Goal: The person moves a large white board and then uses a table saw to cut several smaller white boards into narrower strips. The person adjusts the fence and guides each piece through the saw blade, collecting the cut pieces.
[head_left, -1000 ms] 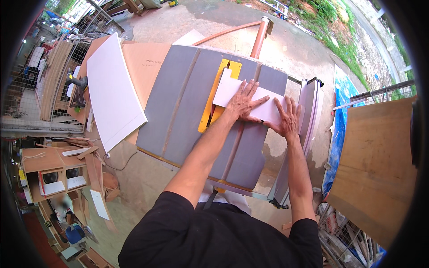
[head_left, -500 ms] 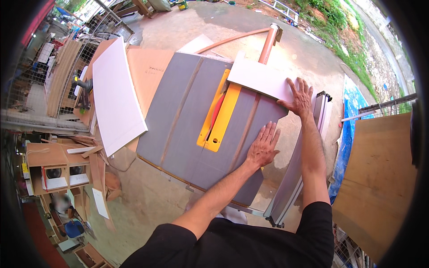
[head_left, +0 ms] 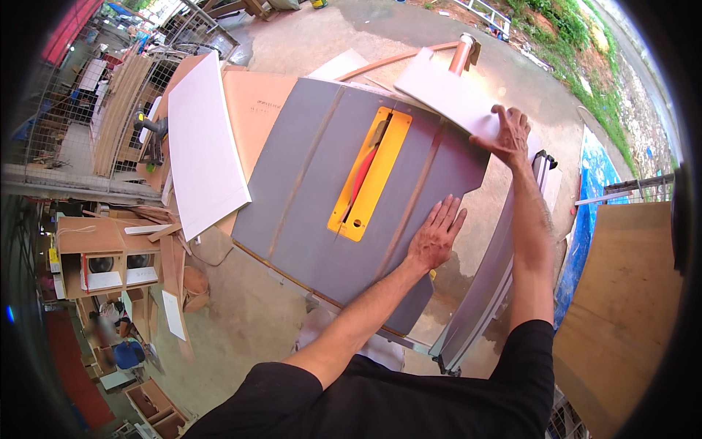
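Note:
My right hand (head_left: 510, 137), fingers bent, grips the right end of a white board (head_left: 447, 91). The board lies slanted over the far right edge of a grey table saw top (head_left: 300, 212), partly past it. Flat on the saw top near its right edge rests my left hand (head_left: 431, 241), fingers stretched, holding nothing. To its left, a yellow insert plate (head_left: 387, 161) is set in the top, with a red piece (head_left: 359, 181) standing in its slot. The board is apart from the slot.
A long grey metal fence (head_left: 479, 304) runs along the right side. Large white panel (head_left: 205, 146) and brown sheet (head_left: 252, 110) stand left of the saw. An orange-brown pipe (head_left: 461, 56) rises behind. Wooden cabinets (head_left: 80, 238) and a person (head_left: 121, 344) are at lower left.
My right hand has moved the white board away from the yellow plate, to the far right, and its fingers have curled around the end. My left hand stays flat on the top.

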Tool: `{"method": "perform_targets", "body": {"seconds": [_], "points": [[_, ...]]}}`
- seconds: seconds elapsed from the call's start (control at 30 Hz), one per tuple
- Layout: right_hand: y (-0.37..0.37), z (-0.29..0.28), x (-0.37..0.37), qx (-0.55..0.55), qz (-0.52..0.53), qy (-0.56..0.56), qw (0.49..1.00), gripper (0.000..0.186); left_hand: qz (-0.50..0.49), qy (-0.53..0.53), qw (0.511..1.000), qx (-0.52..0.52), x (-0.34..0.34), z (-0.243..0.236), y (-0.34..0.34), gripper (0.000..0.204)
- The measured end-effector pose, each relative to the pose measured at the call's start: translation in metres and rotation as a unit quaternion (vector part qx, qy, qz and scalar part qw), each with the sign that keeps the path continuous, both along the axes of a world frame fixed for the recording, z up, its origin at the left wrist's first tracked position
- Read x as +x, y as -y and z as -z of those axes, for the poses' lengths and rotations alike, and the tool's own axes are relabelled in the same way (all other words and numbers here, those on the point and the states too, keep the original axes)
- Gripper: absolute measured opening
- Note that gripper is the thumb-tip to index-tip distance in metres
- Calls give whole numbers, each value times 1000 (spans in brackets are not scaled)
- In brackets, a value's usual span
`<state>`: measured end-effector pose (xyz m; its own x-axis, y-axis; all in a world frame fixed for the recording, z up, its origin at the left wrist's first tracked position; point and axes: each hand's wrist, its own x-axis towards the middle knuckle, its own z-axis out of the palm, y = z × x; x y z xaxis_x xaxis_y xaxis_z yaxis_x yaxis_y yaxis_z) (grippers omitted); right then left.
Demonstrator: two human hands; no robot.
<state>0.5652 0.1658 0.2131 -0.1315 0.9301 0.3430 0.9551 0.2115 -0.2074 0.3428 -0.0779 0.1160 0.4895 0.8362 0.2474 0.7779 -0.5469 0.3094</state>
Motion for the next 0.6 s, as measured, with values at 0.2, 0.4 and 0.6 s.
{"method": "perform_targets", "body": {"seconds": [0.2, 0.4, 0.6], "points": [[55, -64, -14, 115, 14, -55, 992, 105, 0, 11, 999, 35, 4, 15, -7, 72], [253, -161, -59, 113, 93, -253, 956, 103, -12, 75, 997, 28, 0, -17, 11, 67], [506, -166, -75, 102, 66, -434, 892, 109, 126, 342, 924, -113, -112, -48, 262, 32]]}}
